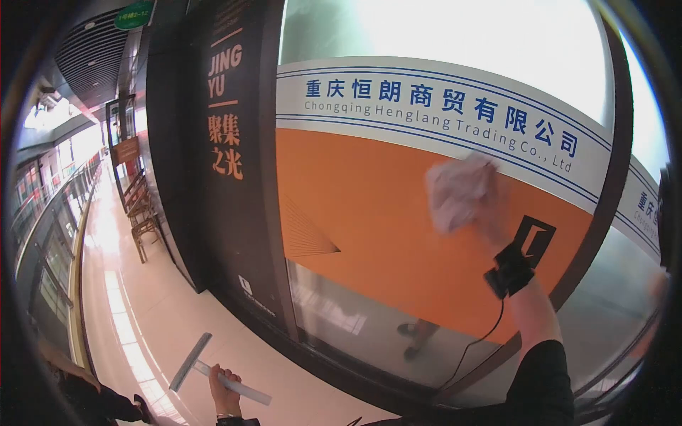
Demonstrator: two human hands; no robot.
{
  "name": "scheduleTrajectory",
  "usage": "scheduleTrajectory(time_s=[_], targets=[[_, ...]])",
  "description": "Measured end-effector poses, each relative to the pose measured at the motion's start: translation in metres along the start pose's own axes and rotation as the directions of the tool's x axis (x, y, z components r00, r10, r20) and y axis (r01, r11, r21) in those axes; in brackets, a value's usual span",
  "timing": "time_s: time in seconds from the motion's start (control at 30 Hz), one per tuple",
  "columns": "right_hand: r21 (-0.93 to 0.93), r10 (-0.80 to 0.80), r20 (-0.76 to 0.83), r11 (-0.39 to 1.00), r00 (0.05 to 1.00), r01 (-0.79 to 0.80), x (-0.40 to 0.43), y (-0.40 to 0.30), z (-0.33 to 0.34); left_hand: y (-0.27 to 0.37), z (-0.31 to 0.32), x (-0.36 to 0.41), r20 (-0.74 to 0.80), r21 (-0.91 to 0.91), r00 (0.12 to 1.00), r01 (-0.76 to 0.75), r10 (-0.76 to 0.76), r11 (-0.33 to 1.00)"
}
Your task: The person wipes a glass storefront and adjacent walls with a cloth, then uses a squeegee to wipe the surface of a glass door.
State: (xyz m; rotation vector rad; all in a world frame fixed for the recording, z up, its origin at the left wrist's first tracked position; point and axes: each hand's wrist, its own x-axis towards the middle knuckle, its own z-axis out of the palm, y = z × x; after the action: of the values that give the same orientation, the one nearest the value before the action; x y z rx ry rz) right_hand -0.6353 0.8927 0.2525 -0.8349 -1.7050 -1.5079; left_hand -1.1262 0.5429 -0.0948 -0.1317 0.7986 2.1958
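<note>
My right hand (494,234), blurred, holds a crumpled pale cloth (461,191) up at the orange band (362,197) on a glass panel. The cloth covers most of the fingers, and whether it touches the surface is hard to tell. A black strap with a cable (511,271) circles the right wrist. Low in the view, my left hand (225,393) grips the pale handle of a window squeegee (191,362). The squeegee's blade points up and left, away from the glass. Above the orange band runs a white strip (442,106) with blue lettering.
A dark pillar with writing (229,213) stands left of the glass. Farther left, a wooden chair (143,229) sits along a corridor's shiny tiled floor (133,298). A glass railing (53,255) lines its far side. Dark frame posts (618,133) border the panel.
</note>
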Motion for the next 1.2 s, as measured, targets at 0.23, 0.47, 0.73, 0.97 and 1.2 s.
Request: scheduleTrajectory(time_s=[0.23,0.47,0.73,0.97,1.2], targets=[[-0.111,0.449,-0.328,0.856,0.831,-0.506,0.116,0.064,0.015,-0.012,0.027,-0.014,-0.002,0.063,0.998,0.056,-0.056,0.996],[0.812,0.136,0.005,0.578,0.991,-0.083,0.11,-0.068,0.052,-0.024,0.091,-0.048,0.143,0.102,0.987,0.062,-0.077,0.993],[0.02,0.298,-0.281,0.952,0.912,-0.305,0.089,0.08,-0.005,-0.035,0.075,-0.043,0.205,0.194,0.976,0.032,-0.072,0.98],[-0.155,0.529,-0.459,0.744,0.714,-0.65,0.002,0.165,-0.047,-0.072,0.091,0.012,0.402,0.165,0.886,0.179,-0.232,0.97],[0.2,-0.039,-0.008,0.979,0.999,0.04,-0.037,0.075,-0.061,-0.123,0.151,0.016,0.386,0.311,0.877,0.168,-0.286,0.936]])
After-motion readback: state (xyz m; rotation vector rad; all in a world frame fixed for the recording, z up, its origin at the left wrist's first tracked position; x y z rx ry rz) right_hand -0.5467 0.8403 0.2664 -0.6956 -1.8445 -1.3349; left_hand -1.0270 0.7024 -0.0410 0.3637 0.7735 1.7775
